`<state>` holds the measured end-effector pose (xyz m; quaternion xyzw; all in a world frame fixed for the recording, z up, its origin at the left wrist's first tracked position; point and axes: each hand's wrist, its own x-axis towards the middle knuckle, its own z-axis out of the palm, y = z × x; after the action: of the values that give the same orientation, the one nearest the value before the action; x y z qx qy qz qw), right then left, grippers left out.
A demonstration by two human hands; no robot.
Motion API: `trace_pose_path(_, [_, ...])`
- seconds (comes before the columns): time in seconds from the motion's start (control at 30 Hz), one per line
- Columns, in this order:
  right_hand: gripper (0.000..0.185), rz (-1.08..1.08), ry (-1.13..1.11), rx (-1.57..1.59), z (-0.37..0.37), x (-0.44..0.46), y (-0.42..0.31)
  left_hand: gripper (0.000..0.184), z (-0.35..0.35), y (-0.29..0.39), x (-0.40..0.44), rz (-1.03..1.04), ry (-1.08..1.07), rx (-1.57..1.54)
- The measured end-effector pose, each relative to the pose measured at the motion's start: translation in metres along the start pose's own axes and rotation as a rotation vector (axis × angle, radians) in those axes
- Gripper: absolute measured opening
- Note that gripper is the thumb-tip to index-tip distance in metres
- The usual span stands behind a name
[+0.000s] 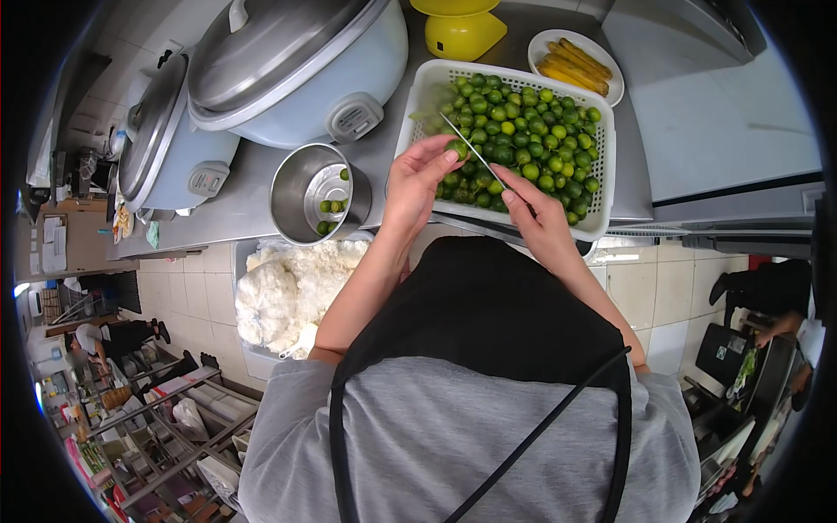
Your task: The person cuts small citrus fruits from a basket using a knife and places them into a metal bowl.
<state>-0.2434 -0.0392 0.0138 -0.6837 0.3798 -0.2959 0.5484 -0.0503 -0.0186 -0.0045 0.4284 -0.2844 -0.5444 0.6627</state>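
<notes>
Between the fingertips of my left hand (418, 179) is a small green lime (457, 150), held over the near left part of a white perforated basket (602, 187). My right hand (536, 213) grips a knife (471, 146), its thin blade slanting up and left beside that lime. Many more small green limes (545, 131) fill the basket, a few of them yellowish. To the left stands a round steel pot (295, 196) with several limes (331, 207) at its bottom and side. The knife's handle is mostly hidden in my right hand.
Two large rice cookers (288, 96) stand on the steel counter at the left. A yellow kitchen scale (458, 33) and a plate with yellow-brown bananas (575, 68) are behind the basket. Below the counter is a tub of white stuff (292, 292). Other people are at both sides.
</notes>
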Motion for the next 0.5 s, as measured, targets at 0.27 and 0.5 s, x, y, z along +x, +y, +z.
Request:
trace_pose_path(0.27, [0.031, 0.047, -0.01, 0.004, -0.0016, 0.003, 0.0056, 0.023, -0.0046, -0.0057, 0.0022, 0.007, -0.042, 0.01])
trace_pose_path(0.5, [0.032, 0.055, -0.041, 0.003, -0.0014, 0.0058, 0.0102, 0.024, -0.0074, -0.0066, -0.0018, 0.018, -0.05, -0.023])
